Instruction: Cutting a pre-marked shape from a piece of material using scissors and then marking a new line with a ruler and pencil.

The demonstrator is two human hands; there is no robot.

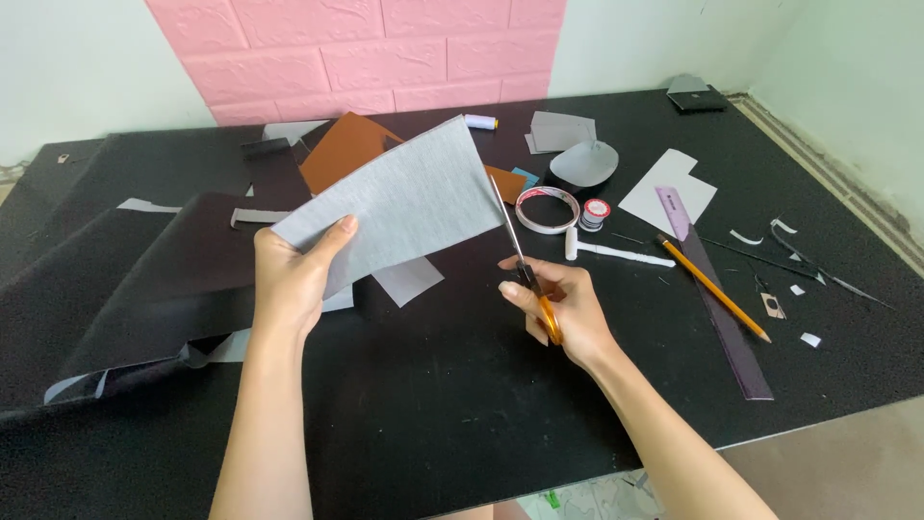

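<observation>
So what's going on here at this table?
A person is cutting a grey sheet with orange-handled scissors. The left hand holds the sheet up by its lower corner, while the right hand works the scissors at the sheet's right edge. On the black table around them lie a roll of tape, a pencil, a ruler and brown and dark material pieces.

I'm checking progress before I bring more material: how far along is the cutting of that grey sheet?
Done: small offcuts lie on the black mat, so some cutting has happened. In hand: the left hand holds up the grey sheet, and the right hand has the scissors at its right edge. Left: the sheet looks almost whole, so nearly all of this cut remains.
</observation>
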